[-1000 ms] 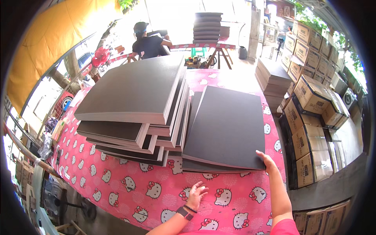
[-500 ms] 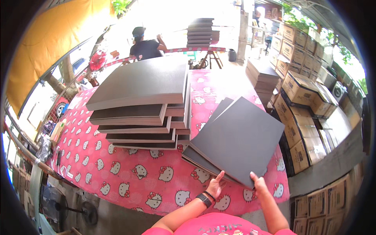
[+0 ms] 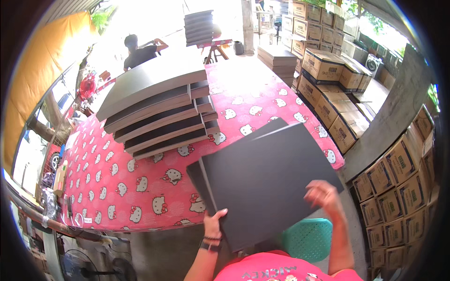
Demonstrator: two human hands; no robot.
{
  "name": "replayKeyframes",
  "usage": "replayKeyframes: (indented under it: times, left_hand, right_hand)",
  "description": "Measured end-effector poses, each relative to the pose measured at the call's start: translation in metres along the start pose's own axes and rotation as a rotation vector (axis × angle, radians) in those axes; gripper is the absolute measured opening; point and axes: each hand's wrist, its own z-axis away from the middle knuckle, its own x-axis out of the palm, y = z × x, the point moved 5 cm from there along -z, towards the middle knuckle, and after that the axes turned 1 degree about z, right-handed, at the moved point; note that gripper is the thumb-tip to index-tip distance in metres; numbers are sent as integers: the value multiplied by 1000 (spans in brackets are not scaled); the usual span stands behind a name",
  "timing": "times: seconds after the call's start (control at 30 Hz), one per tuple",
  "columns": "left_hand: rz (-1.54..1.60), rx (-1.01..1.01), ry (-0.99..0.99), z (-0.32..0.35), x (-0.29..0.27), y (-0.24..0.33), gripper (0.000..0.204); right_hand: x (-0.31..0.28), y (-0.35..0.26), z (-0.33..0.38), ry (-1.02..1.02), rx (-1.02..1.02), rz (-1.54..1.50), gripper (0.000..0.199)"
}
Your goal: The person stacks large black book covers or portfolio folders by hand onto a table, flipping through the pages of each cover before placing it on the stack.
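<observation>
A stack of large square black boards (image 3: 274, 182) lies at a slant over the near right edge of the table, close against my body. Its top layer is turned a little from the darker ones below, whose edges show at the left and back. My left hand (image 3: 214, 224) grips the left edge of the stack, thumb on top and fingers hidden underneath. Over the right part of the top board is my right hand (image 3: 322, 194), slightly blurred, its fingers loosely bent and apart with nothing in them.
A tall pile of thick dark-topped blocks (image 3: 159, 107) stands on the pink patterned table (image 3: 140, 201). Below my right arm is a green stool (image 3: 307, 239). Brown cartons (image 3: 393, 201) are stacked at the right. A person (image 3: 140, 51) sits beyond the table.
The stack of boards has come nearer to my body, over the table edge. My left hand has taken hold of its left side; my right hand has left the near corner and risen over the top.
</observation>
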Motion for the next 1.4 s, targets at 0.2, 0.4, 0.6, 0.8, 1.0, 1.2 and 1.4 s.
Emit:
replayKeyframes:
  times: [0.2,0.4,0.6,0.8,1.0,1.2,1.4]
  left_hand:
    - [-97,-7,28,67,-122,9,46]
    - [150,-115,73,98,-188,-17,43]
    - [373,-314,53,76,-190,7,42]
    - [-59,-82,274,25,-175,26,44]
    - [-226,273,253,48,-95,125,53]
    - [-158,596,178,37,-54,254,70]
    - [-285,794,149,-65,-190,325,64]
  right_hand:
    - [-73,133,-82,348,379,858,87]
    - [34,109,-117,116,166,721,81]
    - [42,101,-167,-46,301,518,82]
    - [32,111,-195,-34,421,421,102]
    - [15,87,-195,-83,336,-66,51]
    - [0,-26,-169,80,-174,-406,49]
    - [64,-28,-218,168,-385,-379,32]
